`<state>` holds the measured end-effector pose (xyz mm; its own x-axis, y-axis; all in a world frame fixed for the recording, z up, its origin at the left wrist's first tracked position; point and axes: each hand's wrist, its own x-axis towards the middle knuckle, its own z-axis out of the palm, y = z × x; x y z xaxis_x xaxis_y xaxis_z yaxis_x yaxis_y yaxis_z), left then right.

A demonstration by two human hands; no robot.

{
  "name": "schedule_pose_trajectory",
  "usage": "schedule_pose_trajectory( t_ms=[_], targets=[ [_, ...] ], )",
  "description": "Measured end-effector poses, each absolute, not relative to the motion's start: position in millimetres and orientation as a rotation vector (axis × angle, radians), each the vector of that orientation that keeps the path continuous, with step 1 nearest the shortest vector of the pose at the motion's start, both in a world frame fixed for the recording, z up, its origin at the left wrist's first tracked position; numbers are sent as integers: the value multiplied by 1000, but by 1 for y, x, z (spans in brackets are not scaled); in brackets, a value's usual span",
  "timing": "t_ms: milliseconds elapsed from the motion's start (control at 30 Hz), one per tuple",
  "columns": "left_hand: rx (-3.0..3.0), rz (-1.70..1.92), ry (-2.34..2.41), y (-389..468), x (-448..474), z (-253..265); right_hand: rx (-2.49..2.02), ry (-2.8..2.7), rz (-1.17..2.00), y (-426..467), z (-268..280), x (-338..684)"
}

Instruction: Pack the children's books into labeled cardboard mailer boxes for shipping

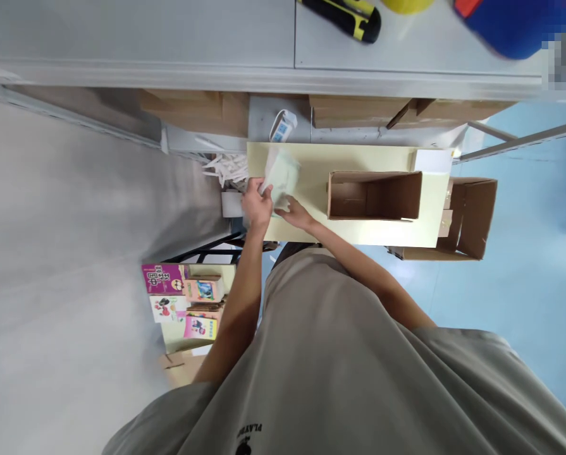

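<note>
Over the left part of a pale yellow tabletop (pixel 306 234), my two hands are at a thin, whitish-green packet (pixel 285 174), blurred and partly see-through. My left hand (pixel 257 205) has its fingers closed on the packet's left edge. At its lower right corner is my right hand (pixel 295 212), fingers bent and touching it; how firmly they grip does not show. An open cardboard box (pixel 375 196) stands to the right of my hands. Just beyond the packet lies a small white box with blue print (pixel 283 126).
White strips (pixel 228 169) and a white roll (pixel 231 204) lie left of the table. Another open carton (pixel 470 218) is at the right. A grey shelf (pixel 169 72) spans above, bearing a black-and-yellow cutter (pixel 349 18). Colourful books (pixel 164 279) sit lower left.
</note>
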<state>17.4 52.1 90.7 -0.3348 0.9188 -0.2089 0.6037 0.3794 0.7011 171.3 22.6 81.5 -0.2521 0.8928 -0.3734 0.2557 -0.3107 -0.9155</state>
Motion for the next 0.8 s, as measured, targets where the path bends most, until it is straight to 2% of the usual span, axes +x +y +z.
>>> schedule_pose_trajectory(
  t_ms=[100, 267, 367, 500, 800],
  targets=[
    [1535, 726, 1922, 40, 27, 171, -1318, -1521, 1494, 1, 152, 222],
    [1762, 850, 1665, 18, 75, 315, -1177, -1747, 804, 0, 293, 365],
    [1869, 820, 1481, 20, 120, 363, -1136, -1942, 484, 12, 347, 432],
    [2056, 681, 1206, 37, 177, 362, -1176, -2150, 506, 22, 359, 480],
    [2168, 373, 1170, 45, 226, 265, -1568, -2379, 786, 19, 280, 489]
  ],
)
